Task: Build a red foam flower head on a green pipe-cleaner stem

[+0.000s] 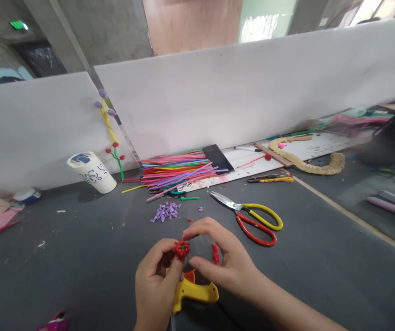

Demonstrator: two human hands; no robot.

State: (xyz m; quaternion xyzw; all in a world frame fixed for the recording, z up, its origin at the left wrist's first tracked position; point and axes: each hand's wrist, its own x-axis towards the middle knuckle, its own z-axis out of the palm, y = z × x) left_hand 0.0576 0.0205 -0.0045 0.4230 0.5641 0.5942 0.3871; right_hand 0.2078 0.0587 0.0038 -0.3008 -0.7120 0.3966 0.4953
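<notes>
- Flower [182,249], small, round and red with a green centre [182,247], is pinched between the left hand's [159,278] thumb and fingers.
- Right hand [230,257] is beside it, thumb and index parted; can't tell if it's touching.
- Stubby red petals [178,248] circle the middle, so that part looks mostly done.
- Seemingly unplaced: short-cut purple bits [166,211], piled beyond.

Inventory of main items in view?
flower piece: 1, red, lower centre
glue gun: 1, yellow, below flower piece
scissors: 1, red-yellow handles, centre right
snippets: many, purple, centre
craft strips: many, multicoloured, behind snippets
cup: 1, white, left
craft stems: 2, yellow and green, beside cup
curved strip: 1, tan, right
panels: 2, white, back
table: 1, dark grey, beneath
left hand: 1, bare, gripping flower piece
right hand: 1, bare, beside flower piece
</notes>
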